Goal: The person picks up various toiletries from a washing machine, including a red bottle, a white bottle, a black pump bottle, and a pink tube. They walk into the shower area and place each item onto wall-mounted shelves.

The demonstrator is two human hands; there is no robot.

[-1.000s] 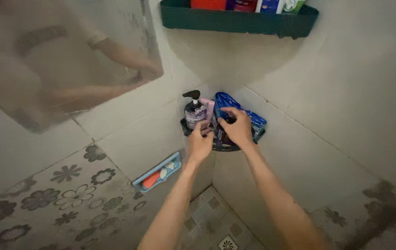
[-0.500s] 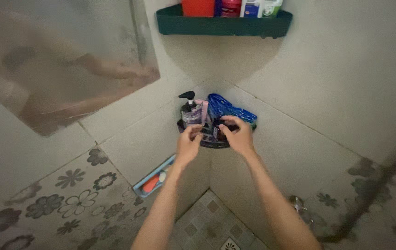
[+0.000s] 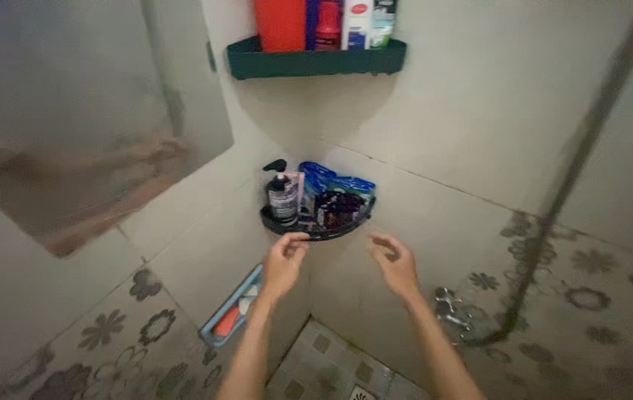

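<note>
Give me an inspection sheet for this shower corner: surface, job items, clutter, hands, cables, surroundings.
Surface: tiled corner walls, plain above, flower pattern lower down.
Job items: dark corner shelf holding a pump bottle, blue packets and a dark packet.
Clutter: blue soap tray on the left wall; green upper shelf with bottles.
Hands: left hand and right hand both empty, open, just below the corner shelf; no contact visible.
Cables: none; a shower hose hangs at right.
Surroundings: mirror on the left wall, metal tap, tiled floor.
</note>
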